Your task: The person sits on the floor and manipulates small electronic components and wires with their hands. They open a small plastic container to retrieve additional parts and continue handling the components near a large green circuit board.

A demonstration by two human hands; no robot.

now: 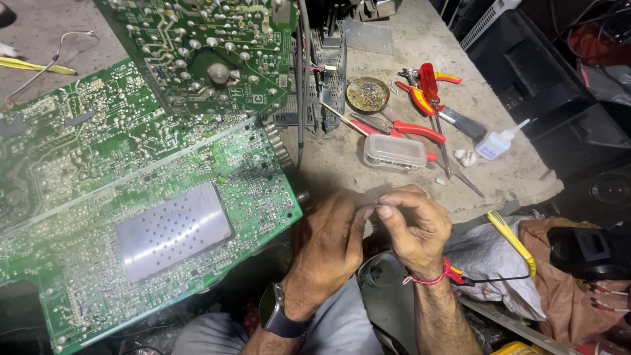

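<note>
My left hand and my right hand meet at the fingertips just in front of the table edge, pinching a tiny dark part between them; it is too small to identify. A dark watch sits on my left wrist and a red thread bracelet on my right. Directly left of my hands a large green circuit board lies solder side up, with a perforated metal shield on it. A second green circuit board stands tilted behind it.
On the dusty table lie red-handled pliers, a screwdriver, a small clear plastic box, a round tin of bits and a white squeeze bottle. A yellow-handled soldering iron rests on cloth at right.
</note>
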